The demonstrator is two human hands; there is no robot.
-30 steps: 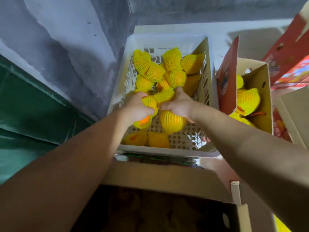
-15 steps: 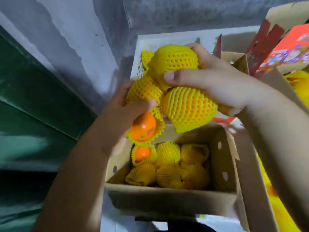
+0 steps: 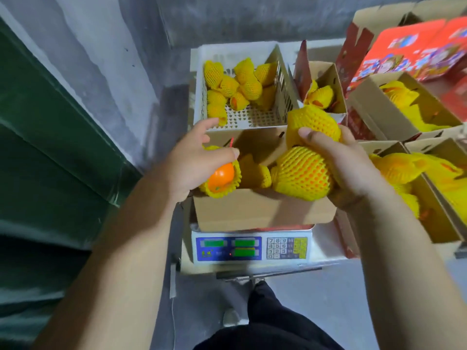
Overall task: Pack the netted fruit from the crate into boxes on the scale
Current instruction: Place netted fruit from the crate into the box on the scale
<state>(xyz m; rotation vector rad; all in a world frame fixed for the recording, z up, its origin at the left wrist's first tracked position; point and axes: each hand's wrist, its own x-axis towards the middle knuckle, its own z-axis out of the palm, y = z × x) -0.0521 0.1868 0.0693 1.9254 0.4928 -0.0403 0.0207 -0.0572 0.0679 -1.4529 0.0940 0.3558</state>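
A brown cardboard box [image 3: 252, 210] stands on a digital scale [image 3: 252, 247] in front of me. My left hand [image 3: 194, 157] holds an orange fruit in a yellow foam net [image 3: 221, 179] over the box's left end. My right hand [image 3: 338, 157] grips two netted fruits, a lower one [image 3: 302, 174] and an upper one [image 3: 312, 122], over the box's right side. More netted fruit [image 3: 255, 173] lies inside the box. Behind it, the white plastic crate [image 3: 284, 97] holds several netted fruits [image 3: 242, 83].
Open cardboard boxes with netted fruit stand at the right [image 3: 404, 104], [image 3: 429, 185], and a smaller one [image 3: 326, 92] beside the crate. Red printed cartons [image 3: 409, 49] sit at the back right. A grey wall and green panel [image 3: 50, 147] close off the left. My leg [image 3: 273, 319] is below the scale.
Both hands carried netted fruit from the crate toward me and lowered it to the box on the scale. The view tilted down, bringing the scale into sight.
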